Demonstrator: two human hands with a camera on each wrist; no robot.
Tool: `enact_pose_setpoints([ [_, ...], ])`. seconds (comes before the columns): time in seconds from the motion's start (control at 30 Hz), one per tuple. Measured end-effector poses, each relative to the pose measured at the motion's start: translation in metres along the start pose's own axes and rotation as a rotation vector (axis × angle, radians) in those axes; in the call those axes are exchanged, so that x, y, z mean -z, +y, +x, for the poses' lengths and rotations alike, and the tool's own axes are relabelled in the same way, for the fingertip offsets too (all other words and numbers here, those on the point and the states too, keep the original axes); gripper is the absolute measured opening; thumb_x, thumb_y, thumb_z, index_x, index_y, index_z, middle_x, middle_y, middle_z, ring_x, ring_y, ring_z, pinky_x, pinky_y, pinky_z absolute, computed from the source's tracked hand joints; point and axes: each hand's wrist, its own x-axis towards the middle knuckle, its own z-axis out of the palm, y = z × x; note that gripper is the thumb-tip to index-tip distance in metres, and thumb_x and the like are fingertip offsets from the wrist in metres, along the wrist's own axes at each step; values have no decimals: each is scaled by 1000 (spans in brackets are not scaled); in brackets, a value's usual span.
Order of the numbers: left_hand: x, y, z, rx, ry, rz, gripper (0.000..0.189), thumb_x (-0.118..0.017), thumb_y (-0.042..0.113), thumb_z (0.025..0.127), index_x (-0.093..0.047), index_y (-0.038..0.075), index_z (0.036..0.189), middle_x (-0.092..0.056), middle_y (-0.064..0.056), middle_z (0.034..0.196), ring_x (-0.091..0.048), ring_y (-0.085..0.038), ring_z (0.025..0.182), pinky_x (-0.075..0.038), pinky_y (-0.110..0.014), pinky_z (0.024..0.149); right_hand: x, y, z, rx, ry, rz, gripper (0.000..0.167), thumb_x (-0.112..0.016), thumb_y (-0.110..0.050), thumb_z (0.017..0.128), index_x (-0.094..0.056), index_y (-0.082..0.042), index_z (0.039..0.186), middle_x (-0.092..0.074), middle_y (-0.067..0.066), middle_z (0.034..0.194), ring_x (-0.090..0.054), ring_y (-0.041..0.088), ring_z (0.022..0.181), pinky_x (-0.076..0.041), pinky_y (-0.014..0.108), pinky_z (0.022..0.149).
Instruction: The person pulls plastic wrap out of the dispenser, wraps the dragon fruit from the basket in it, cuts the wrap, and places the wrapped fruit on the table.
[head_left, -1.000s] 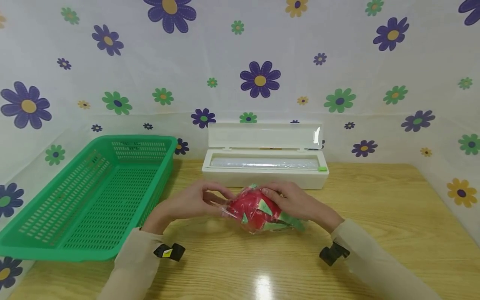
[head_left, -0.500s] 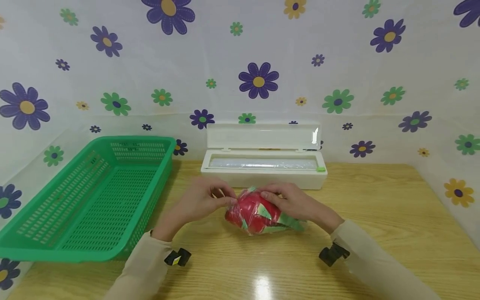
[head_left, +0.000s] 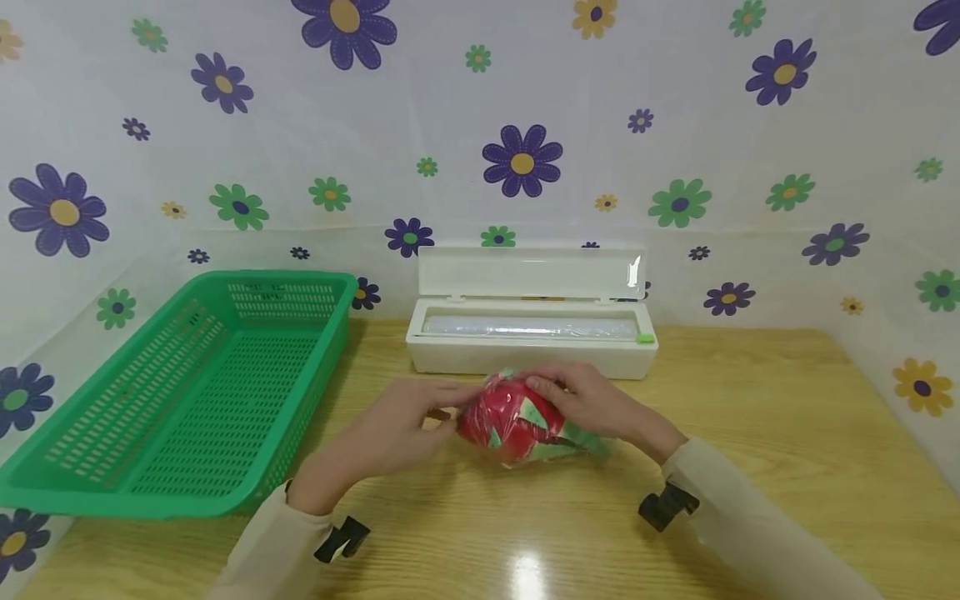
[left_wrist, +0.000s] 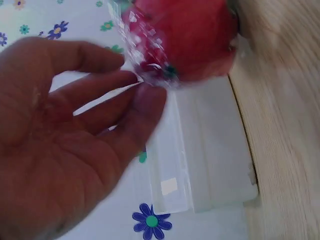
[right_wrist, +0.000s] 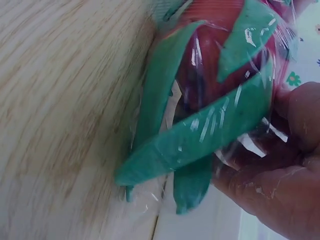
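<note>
A red dragon fruit [head_left: 506, 421] with green scales lies on the table in front of the long white box, covered in shiny cling film [left_wrist: 145, 42]. My right hand [head_left: 596, 400] grips it from the right, thumb on the near upper side, the other fingers mostly hidden behind. In the right wrist view the film stretches over the green scales [right_wrist: 200, 135] at the fruit's tip. At the fruit's left end my left hand [head_left: 397, 425] has its fingers extended, fingertips right at the film, with the thumb held apart below them.
Behind the hands stands the white cling film box [head_left: 528, 358], lid up, with a film roll [head_left: 528, 327] inside and a green tab at its right end. A green slotted basket [head_left: 255, 504] occupies the table's left side. A flower-patterned sheet [head_left: 450, 108] hangs behind the wooden table [head_left: 750, 417].
The loose film at the fruit's left end, stretched out earlier, now lies against the fruit. My left thumb has moved away from the fruit and the fingers have straightened. The right hand keeps its grip.
</note>
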Motion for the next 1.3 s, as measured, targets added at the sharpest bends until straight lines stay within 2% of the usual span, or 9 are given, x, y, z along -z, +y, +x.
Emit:
enact_pose_setpoints([
  [0.1, -1, 4, -4, 0, -65, 60, 69, -74, 23, 93, -44, 19, 155, -50, -3, 157, -51, -31, 141, -48, -52, 111, 1, 0, 2, -47, 5, 18, 33, -48, -20, 109, -66, -7, 134, -74, 9, 112, -64, 16, 97, -56, 32, 86],
  [0.23, -8, 6, -1, -44, -28, 40, 83, -80, 23, 90, -35, 13, 160, -51, -8, 156, -60, -27, 133, -53, -45, 106, 2, 0, 7, -138, -4, 61, 36, -47, -23, 109, -65, -7, 136, -69, 4, 99, -56, 15, 90, -50, 29, 80],
  [0.33, -14, 6, 2, -76, 36, 24, 74, -77, 23, 92, -41, 11, 157, -62, -8, 145, -69, -20, 117, -59, -37, 97, 2, 1, 9, -187, -61, 147, 35, -45, -24, 110, -67, -7, 132, -65, 3, 92, -55, 13, 84, -49, 27, 76],
  [0.53, -20, 7, 5, 44, -4, 26, 55, -69, 35, 97, -57, 13, 146, -74, -2, 123, -67, -11, 99, -59, -31, 87, 1, 7, 4, -279, -214, 296, 35, -41, -26, 111, -68, -5, 117, -62, -1, 83, -58, 10, 75, -51, 24, 69],
  [0.73, -12, 7, 8, 85, -75, 28, 55, -66, 40, 99, -58, 11, 145, -75, -3, 117, -67, -15, 99, -58, -36, 88, 11, 3, 6, -301, -244, 174, 35, -43, -29, 110, -70, -7, 109, -61, 2, 85, -57, 14, 79, -49, 27, 73],
  [0.93, -9, 8, 4, 145, -81, 17, 66, -66, 45, 98, -47, 15, 153, -60, -8, 148, -56, -30, 137, -48, -52, 112, 32, -5, -16, -276, -136, 57, 36, -47, -27, 109, -67, -2, 125, -73, 14, 111, -70, 19, 91, -59, 33, 74],
  [1.1, -7, 12, 5, 18, -26, -20, 84, -80, 42, 88, -38, 25, 158, -40, -4, 164, -40, -31, 150, -45, -54, 114, 54, -5, -52, -320, -180, 85, 35, -54, -24, 106, -61, 2, 128, -70, 16, 106, -70, 22, 76, -61, 37, 64],
  [1.23, -11, 16, 12, -131, -68, -21, 91, -88, 33, 80, -41, 23, 157, -34, -9, 166, -40, -35, 149, -49, -49, 110, 61, 1, -74, -437, -320, 210, 46, -58, -30, 105, -52, -2, 140, -65, 15, 121, -71, 26, 79, -62, 39, 68],
  [1.3, -15, 17, 13, -147, -98, -20, 89, -89, 27, 80, -43, 21, 155, -39, -9, 163, -44, -34, 146, -51, -45, 109, 60, 6, -78, -473, -368, 286, 53, -61, -31, 103, -47, -3, 146, -63, 16, 125, -72, 27, 82, -63, 39, 71],
])
